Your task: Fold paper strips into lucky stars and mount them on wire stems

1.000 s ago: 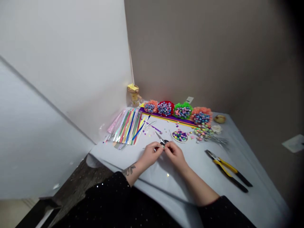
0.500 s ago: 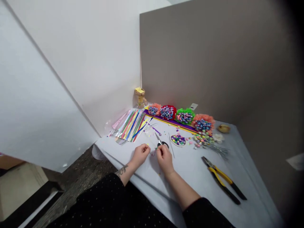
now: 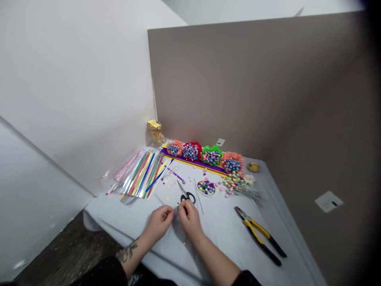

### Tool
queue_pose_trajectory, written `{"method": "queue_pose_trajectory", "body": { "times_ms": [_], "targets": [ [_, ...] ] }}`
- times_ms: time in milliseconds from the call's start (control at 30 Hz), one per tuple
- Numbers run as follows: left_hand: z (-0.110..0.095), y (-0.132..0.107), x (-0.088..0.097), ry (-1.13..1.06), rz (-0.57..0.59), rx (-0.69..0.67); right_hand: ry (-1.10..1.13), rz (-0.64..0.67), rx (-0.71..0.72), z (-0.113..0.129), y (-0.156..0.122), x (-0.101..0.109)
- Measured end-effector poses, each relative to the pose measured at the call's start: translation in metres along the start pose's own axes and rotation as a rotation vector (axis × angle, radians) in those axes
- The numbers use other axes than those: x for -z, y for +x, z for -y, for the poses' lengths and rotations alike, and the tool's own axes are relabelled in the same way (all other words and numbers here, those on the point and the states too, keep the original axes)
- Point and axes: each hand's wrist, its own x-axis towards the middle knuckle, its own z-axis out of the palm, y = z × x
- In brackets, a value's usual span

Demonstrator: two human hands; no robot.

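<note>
My left hand [image 3: 161,221] is closed in a pinch above the white-covered table; what its fingertips hold, if anything, is too small to make out. Close beside it, my right hand [image 3: 189,217] is pinched too, with a small green piece [image 3: 177,207] showing at its fingertips. Black-handled scissors [image 3: 187,194] lie just beyond my right hand, blades pointing away. Two thin wires [image 3: 199,195] rest to their right. An oval dish [image 3: 206,195] holds many small purple, green and pink folded pieces.
Combination pliers [image 3: 258,234] with yellow-black handles lie at the right. Colourful paper strips [image 3: 143,172] in clear plastic are at the left. Four-colour flower-like clusters [image 3: 211,155] line the back near a small figure [image 3: 156,133]. Loose pieces and silvery wires [image 3: 250,193] lie right of the dish.
The view has shifted, so the table and its things appear further left and lower. Both hands stay pinched close together; the thin strip seen hanging by the right hand no longer shows clearly.
</note>
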Motion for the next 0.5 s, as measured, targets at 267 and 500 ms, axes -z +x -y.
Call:
{"method": "queue_pose_trajectory", "body": {
  "times_ms": [267,500],
  "targets": [
    [0.001,0.023,0.005,-0.256,0.186,0.087,0.186,-0.004,-0.106,0.006,0.009,0.009],
    [-0.026,0.066,0.024,-0.508,0.509,0.167,0.234,0.123,-0.204,0.024,0.025,0.010]
  ]
}}
